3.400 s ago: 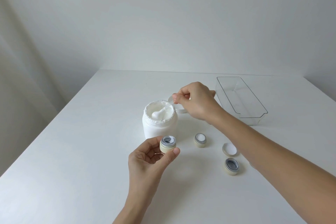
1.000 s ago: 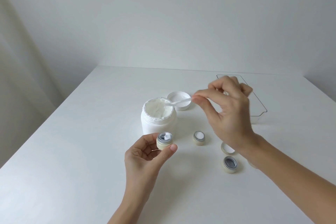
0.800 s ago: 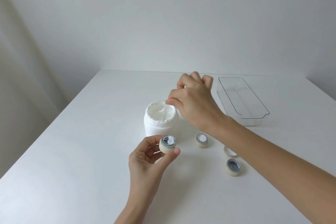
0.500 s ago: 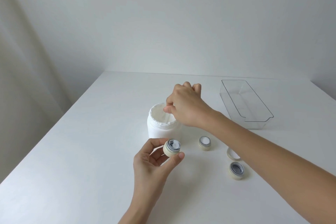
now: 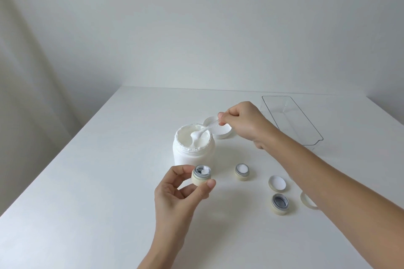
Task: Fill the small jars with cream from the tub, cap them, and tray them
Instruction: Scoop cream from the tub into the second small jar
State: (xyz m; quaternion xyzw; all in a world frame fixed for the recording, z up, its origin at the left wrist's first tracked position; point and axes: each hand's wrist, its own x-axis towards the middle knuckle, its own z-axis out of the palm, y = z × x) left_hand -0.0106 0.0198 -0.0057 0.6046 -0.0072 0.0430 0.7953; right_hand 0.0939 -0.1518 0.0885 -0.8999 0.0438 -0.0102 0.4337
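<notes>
— What do the hands hold?
— The left hand (image 5: pixel 181 192) pinches a jar (image 5: pixel 201 178) above the desk (image 5: pixel 98 192). The right hand (image 5: pixel 242 123) grips a spoon (image 5: pixel 202 132), dipped in the tub (image 5: pixel 193 148).

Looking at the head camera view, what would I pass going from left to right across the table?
Left hand holding a small jar → cream tub → filled jar → loose cap → clear tray.
</notes>
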